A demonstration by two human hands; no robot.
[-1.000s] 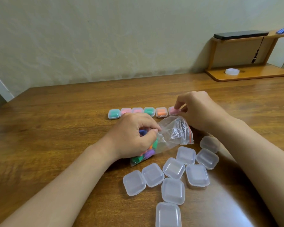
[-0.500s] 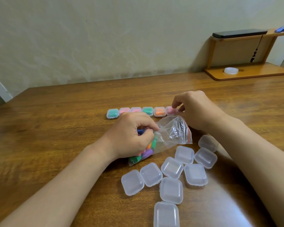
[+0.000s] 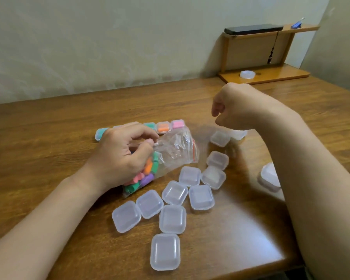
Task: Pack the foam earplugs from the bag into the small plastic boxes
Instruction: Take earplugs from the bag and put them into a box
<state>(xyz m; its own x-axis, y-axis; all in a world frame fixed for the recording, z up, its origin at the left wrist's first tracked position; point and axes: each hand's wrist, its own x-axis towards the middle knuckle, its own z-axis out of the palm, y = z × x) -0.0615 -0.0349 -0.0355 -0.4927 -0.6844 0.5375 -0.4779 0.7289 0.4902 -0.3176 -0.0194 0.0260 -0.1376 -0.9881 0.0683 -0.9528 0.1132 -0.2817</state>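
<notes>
Brown wooden table [image 3: 49, 138] runs up to a pale wall, with a small wooden shelf stand [image 3: 265, 75] in the far right corner. In the head view, the left hand [image 3: 121, 156] rests on the table and pinches the clear zip bag [image 3: 176, 148] between thumb and curled fingers. The coloured foam earplugs [image 3: 148, 174] are bunched at the bag's near end under that hand. Just beyond the bag stands a row of filled boxes [image 3: 163, 127], the end one pink. Empty clear boxes [image 3: 172, 219] lie closed and scattered on the near side. The right hand [image 3: 236, 108] hangs above the table, blurred, fingers curled inward with nothing seen in them.
</notes>
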